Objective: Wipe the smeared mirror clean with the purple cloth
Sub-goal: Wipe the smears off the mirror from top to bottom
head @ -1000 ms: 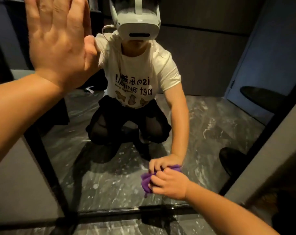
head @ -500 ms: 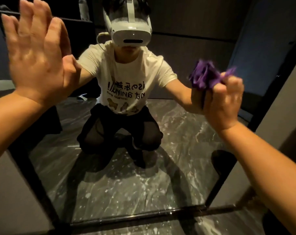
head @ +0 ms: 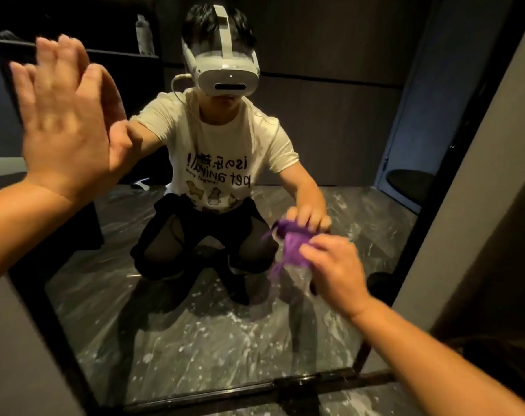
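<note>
A person kneeling on dark marbled flooring wipes a tall, black-framed floor mirror (head: 75, 340), the right hand (head: 333, 274) bunched around a crumpled purple cloth (head: 291, 250) and pressing it to the glass at about four o'clock from the mirror's centre. The wad sits just past the fingertips, toward ten o'clock from the knuckles, and meets its own reflection there. The left hand (head: 66, 121) is spread flat and empty, palm braced against the upper glass near ten o'clock. The right hand alone works the cloth; the left is well apart from it. The mirror's long axis runs from twelve to six o'clock, and pale speckled smears appear to lie below the cloth, toward six o'clock, so the remaining strokes likely run downward along that axis. Blur hides the cloth's edges.
</note>
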A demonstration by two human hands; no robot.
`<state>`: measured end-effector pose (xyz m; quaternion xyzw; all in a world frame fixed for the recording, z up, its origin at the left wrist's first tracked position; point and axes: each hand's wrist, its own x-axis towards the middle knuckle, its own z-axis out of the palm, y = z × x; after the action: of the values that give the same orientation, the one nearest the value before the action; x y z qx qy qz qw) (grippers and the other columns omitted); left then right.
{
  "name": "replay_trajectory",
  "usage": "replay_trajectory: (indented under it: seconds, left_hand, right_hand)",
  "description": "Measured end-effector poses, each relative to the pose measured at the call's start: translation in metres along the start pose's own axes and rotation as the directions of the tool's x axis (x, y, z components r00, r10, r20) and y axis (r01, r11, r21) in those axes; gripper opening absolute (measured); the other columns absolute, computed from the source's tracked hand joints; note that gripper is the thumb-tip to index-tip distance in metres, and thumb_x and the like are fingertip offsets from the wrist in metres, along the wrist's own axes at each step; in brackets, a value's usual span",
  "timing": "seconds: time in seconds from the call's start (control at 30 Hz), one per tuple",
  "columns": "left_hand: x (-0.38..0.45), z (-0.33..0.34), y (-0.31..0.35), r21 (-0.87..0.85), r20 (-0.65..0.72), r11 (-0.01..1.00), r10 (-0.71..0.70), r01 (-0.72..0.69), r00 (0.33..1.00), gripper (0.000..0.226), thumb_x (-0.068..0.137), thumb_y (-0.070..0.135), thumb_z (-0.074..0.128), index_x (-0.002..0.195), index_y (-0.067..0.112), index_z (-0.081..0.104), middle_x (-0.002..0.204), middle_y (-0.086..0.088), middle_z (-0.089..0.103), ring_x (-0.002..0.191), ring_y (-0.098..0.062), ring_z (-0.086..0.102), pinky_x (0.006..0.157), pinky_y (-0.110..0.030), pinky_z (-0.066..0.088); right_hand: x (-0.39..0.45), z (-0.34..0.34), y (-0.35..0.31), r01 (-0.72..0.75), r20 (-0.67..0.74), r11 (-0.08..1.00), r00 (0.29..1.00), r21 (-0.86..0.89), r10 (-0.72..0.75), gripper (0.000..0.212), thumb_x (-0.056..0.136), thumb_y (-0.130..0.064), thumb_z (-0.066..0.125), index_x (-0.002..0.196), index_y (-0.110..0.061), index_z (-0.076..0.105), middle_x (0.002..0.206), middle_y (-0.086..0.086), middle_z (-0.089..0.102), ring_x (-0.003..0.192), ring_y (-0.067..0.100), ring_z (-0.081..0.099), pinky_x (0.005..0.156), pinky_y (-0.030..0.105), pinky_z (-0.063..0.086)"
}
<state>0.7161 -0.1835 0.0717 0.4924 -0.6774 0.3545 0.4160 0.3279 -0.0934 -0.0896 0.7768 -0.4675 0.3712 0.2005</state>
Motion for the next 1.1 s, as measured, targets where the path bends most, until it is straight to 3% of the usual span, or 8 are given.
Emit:
replay_trajectory:
  seconds: [0.1,0.23,0.33,0.5,0.63,0.83,1.0,1.1]
  left_hand:
    - [0.008,-0.011,0.057,0.008,0.008,0.977,0.212,-0.212,0.977,0.074,0.092,0.034,0.047,0.156,0.010,0.020,0.162,-0.018,0.001,0.150,-0.036,-0.004,0.118,-0.063,-0.003]
    - [0.018,-0.013,0.138,-0.010,0.016,0.945,0.327,-0.327,0.945,0.069,0.093,0.035,0.043,0.152,0.003,0.028,0.162,-0.024,0.010,0.150,-0.041,0.005,0.118,-0.060,0.001]
    - [0.021,0.009,0.147,0.055,0.038,0.947,0.315,-0.317,0.948,0.073,0.093,0.040,0.039,0.154,0.003,0.022,0.163,-0.022,0.006,0.150,-0.042,0.003,0.116,-0.065,0.001]
    - [0.019,0.023,0.144,0.049,-0.059,0.946,0.322,-0.320,0.945,0.070,0.096,0.039,0.038,0.154,0.004,0.018,0.163,-0.022,0.004,0.149,-0.045,0.003,0.114,-0.071,0.007]
    - [0.020,0.023,0.146,0.024,-0.046,0.957,0.291,-0.290,0.956,0.071,0.096,0.040,0.038,0.155,0.006,0.016,0.163,-0.022,0.005,0.149,-0.044,0.004,0.113,-0.072,0.010]
    - [0.019,0.016,0.148,0.017,-0.016,0.959,0.282,-0.281,0.959,0.071,0.097,0.043,0.035,0.154,0.006,0.015,0.163,-0.024,0.006,0.149,-0.044,0.004,0.115,-0.069,0.009]
    - [0.016,0.017,0.147,0.010,0.000,0.964,0.265,-0.265,0.964,0.072,0.096,0.044,0.032,0.154,0.007,0.014,0.162,-0.026,0.008,0.149,-0.045,0.006,0.117,-0.066,0.010]
    - [0.017,0.015,0.149,0.002,-0.005,0.966,0.259,-0.259,0.966,0.069,0.097,0.043,0.031,0.154,0.009,0.014,0.160,-0.027,0.015,0.147,-0.046,0.014,0.117,-0.062,0.015]
  right_hand:
    - [0.066,-0.068,0.062,-0.100,-0.489,0.973,0.872,-0.207,-0.015,0.025,0.090,-0.014,0.053,0.115,-0.011,0.055,0.111,0.017,0.056,0.099,0.037,0.055,0.087,0.045,0.043]
    - [0.068,-0.042,0.083,-0.238,-0.635,0.946,0.771,-0.221,0.045,0.031,0.105,-0.035,0.032,0.110,-0.009,0.047,0.111,0.028,0.055,0.100,0.041,0.050,0.084,0.052,0.040]
    - [0.013,0.014,0.054,-0.112,-0.436,0.973,0.900,-0.201,0.013,0.030,0.103,-0.039,0.035,0.084,-0.021,0.049,0.094,-0.001,0.050,0.082,0.027,0.047,0.064,0.039,0.032]
    - [-0.138,0.115,0.047,0.041,0.021,0.988,0.999,-0.150,-0.038,0.009,0.088,-0.029,0.057,0.095,-0.032,0.056,0.097,-0.010,0.045,0.084,0.015,0.048,0.068,0.036,0.044]
    - [-0.085,0.058,0.055,-0.019,-0.059,1.000,0.998,0.005,0.020,0.011,0.087,-0.015,0.070,0.086,-0.025,0.067,0.086,-0.003,0.058,0.078,0.024,0.058,0.067,0.035,0.041]
    - [0.061,-0.066,0.132,-0.346,-0.753,0.938,0.615,0.009,0.235,0.032,0.086,0.002,0.056,0.113,-0.012,0.047,0.108,0.026,0.056,0.103,0.032,0.050,0.093,0.047,0.044]
    - [-0.027,0.042,0.097,-0.468,-0.710,0.883,0.612,0.029,0.348,0.019,0.090,-0.009,0.052,0.107,0.000,0.050,0.102,0.029,0.057,0.095,0.040,0.054,0.081,0.046,0.043]
    - [-0.123,0.123,0.041,-0.752,-0.410,0.595,0.466,0.285,0.784,0.025,0.087,-0.018,0.047,0.109,-0.006,0.044,0.106,0.034,0.056,0.098,0.045,0.055,0.081,0.048,0.046]
